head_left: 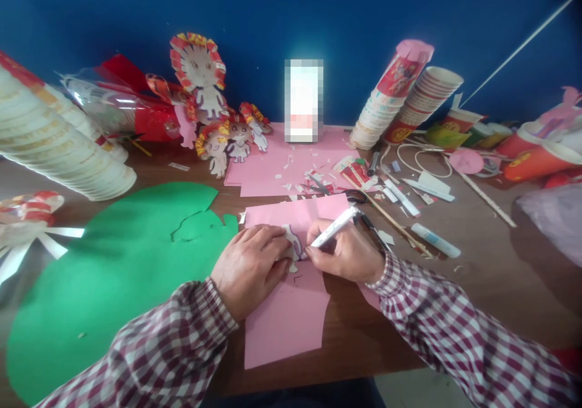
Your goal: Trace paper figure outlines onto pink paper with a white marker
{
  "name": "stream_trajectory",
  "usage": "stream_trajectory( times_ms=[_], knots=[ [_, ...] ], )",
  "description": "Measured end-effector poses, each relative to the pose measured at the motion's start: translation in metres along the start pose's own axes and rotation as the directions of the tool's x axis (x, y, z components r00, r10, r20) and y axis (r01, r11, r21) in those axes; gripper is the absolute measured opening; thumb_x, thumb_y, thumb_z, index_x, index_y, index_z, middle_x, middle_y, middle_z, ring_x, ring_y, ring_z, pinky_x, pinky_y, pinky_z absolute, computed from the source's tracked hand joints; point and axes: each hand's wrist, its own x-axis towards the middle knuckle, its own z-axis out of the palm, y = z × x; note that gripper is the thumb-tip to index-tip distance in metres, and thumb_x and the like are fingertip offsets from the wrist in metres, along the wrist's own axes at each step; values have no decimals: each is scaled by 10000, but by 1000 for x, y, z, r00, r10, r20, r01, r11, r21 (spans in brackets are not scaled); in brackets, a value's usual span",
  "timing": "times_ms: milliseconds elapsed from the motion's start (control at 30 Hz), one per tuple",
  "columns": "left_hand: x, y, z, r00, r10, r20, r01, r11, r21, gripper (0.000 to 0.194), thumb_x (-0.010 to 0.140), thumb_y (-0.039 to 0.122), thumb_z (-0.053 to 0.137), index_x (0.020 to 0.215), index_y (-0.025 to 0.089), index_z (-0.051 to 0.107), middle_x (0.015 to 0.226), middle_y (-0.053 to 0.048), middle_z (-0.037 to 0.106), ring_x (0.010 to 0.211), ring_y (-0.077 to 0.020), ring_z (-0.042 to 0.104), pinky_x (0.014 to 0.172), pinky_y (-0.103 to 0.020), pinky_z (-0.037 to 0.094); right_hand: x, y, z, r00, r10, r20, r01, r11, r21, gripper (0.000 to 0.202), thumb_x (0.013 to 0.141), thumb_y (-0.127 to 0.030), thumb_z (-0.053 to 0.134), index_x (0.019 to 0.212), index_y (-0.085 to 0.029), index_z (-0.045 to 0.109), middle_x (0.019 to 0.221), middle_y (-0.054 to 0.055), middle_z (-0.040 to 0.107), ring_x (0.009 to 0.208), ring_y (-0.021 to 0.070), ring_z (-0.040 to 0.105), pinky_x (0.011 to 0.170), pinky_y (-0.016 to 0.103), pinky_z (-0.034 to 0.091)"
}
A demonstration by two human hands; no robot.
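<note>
My left hand [252, 265] lies flat with its fingers stretched out, pressing a small white paper cutout [293, 238] with a dark outline onto a pink paper sheet [286, 338]. Much of the cutout is hidden beneath those fingers. In my right hand [352, 250] a white marker pen [334, 228] is gripped like a writing tool, its lower end beside the cutout's right edge. The tip itself is hidden by the fingers. A few short dark marks show on the pink sheet just below the cutout.
Left lies a large green paper shape [113, 287], beside leaning stacked paper cups [68, 129]. Paper figures [204, 74] stand at the back left. Scissors [319, 183] and scraps lie on another pink sheet [259, 177]. More cup stacks [382, 105], a glue stick [435, 240] and sticks are right.
</note>
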Motion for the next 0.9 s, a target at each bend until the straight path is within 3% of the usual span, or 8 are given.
stream_trajectory(
  times_ms=[300,533,900],
  knots=[
    [0,0,0,1000,0,-6,0,1000,-2,206,845,268,502,1029,223,583,1131,-45,568,1042,-224,504,896,-412,414,2,-3,-3,1000,-8,-17,7,999,-42,60,706,-124,575,689,-166,536,571,-47,519,505,75,446,494,198,352],
    [0,0,1,1000,2,-6,-2,1000,-9,195,844,270,512,1022,234,582,1126,-38,571,1029,-218,509,889,-408,413,3,-7,-6,1000,29,-7,-28,994,101,65,723,-107,553,694,-158,528,580,-44,500,526,77,448,495,192,362],
    [1,0,0,1000,-3,-11,3,1000,-10,194,835,268,522,1010,228,593,1100,-45,576,1014,-217,519,878,-403,429,1,-5,-3,1000,13,-19,-12,999,32,43,734,-138,571,712,-163,545,595,-42,523,538,79,463,512,196,368]
  ],
)
